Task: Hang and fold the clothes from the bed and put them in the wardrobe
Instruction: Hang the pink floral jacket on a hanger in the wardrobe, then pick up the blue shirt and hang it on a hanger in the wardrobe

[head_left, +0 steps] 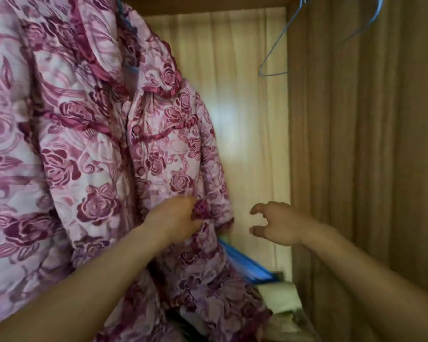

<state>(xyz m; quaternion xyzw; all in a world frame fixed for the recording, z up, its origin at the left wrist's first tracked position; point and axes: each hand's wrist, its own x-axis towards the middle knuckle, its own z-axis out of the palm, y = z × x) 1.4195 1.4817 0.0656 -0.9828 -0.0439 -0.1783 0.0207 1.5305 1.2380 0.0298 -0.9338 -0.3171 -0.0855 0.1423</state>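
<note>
You have nothing readable in front of you: no text, label, brand, number or sign shows on the rose-patterned robe (97, 144) or on anything beside it.

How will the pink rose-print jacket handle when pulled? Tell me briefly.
Probably floppy: the quilted jacket bunches where the left hand pinches it. Likely bulky yet light, judging by its puffy padding. Hung on a thin blue hanger, it may swing or slip off if tugged.
</note>
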